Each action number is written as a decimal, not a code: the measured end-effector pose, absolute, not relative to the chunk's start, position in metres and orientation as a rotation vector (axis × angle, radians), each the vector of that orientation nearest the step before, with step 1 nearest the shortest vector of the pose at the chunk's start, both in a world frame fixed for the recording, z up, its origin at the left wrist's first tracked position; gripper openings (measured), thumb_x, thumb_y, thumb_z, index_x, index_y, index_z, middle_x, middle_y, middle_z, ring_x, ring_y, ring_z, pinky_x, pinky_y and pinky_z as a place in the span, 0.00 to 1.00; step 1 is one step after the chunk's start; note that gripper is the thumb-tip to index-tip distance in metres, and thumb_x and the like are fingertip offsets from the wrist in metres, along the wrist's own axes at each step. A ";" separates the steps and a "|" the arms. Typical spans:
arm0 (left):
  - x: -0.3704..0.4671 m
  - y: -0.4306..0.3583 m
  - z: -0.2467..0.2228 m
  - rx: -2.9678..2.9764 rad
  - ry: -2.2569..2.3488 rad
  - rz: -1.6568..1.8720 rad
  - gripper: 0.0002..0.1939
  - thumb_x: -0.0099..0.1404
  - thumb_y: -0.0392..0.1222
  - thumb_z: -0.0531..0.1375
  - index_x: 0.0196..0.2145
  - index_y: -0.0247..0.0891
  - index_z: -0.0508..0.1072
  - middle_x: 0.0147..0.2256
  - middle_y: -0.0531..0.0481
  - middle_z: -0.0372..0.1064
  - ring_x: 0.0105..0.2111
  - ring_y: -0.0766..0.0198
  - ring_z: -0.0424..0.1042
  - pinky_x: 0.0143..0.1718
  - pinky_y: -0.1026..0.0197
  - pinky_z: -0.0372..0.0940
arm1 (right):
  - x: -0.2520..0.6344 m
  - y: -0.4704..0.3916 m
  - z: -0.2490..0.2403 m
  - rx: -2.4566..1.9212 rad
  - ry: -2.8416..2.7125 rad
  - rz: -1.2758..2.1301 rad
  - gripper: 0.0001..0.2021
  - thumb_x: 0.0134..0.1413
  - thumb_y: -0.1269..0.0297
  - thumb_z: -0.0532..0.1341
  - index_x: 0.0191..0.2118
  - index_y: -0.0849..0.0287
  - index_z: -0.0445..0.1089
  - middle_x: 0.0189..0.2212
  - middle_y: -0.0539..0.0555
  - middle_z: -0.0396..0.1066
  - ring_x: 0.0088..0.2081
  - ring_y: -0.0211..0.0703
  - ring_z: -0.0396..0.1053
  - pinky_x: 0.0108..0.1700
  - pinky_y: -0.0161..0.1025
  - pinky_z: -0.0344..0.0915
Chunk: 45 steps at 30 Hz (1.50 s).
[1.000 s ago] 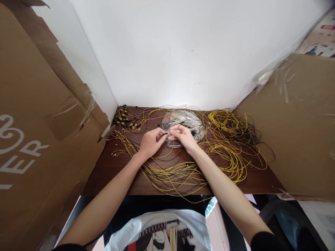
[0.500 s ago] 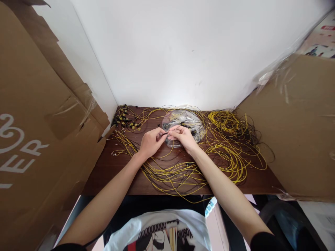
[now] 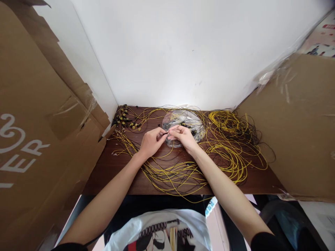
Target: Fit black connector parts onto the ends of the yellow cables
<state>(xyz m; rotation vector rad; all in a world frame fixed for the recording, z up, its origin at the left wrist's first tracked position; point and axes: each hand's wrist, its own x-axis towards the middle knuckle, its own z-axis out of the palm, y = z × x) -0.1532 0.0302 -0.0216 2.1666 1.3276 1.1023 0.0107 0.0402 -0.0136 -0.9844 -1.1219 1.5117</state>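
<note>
My left hand [image 3: 153,142] pinches a small black connector [image 3: 165,133] between thumb and fingers. Close against it, my right hand [image 3: 183,138] has thumb and forefinger pressed together on a thin cable [image 3: 179,127] at the connector's other side; the exact joint is hidden by the fingertips. Both hands are above a clear plastic bag [image 3: 169,118] with small black and yellow parts in it. Yellow and black cables [image 3: 172,172] lie in a loose bundle below my wrists.
Coiled yellow cables [image 3: 226,122] lie at the right of the brown table [image 3: 104,181]. Black connectors with yellow tags [image 3: 125,120] are heaped at the back left. Cardboard walls [image 3: 39,104] flank both sides, and a white wall [image 3: 167,52] stands behind.
</note>
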 end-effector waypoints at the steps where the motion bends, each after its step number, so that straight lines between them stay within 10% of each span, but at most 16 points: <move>1: -0.153 0.030 -0.022 2.164 1.324 1.105 0.07 0.61 0.42 0.57 0.33 0.36 0.71 0.25 0.52 0.68 0.24 0.68 0.64 0.27 0.67 0.58 | 0.011 0.041 -0.014 -0.979 -1.108 1.515 0.17 0.34 0.58 0.71 0.31 0.60 0.68 0.25 0.50 0.74 0.25 0.35 0.72 0.31 0.33 0.68; 45: -0.154 0.030 -0.021 2.179 1.331 1.098 0.08 0.61 0.42 0.56 0.34 0.37 0.72 0.26 0.52 0.68 0.24 0.68 0.64 0.26 0.67 0.58 | 0.011 0.039 -0.010 -1.016 -1.161 1.482 0.18 0.32 0.57 0.72 0.30 0.62 0.71 0.24 0.50 0.74 0.25 0.35 0.71 0.32 0.33 0.68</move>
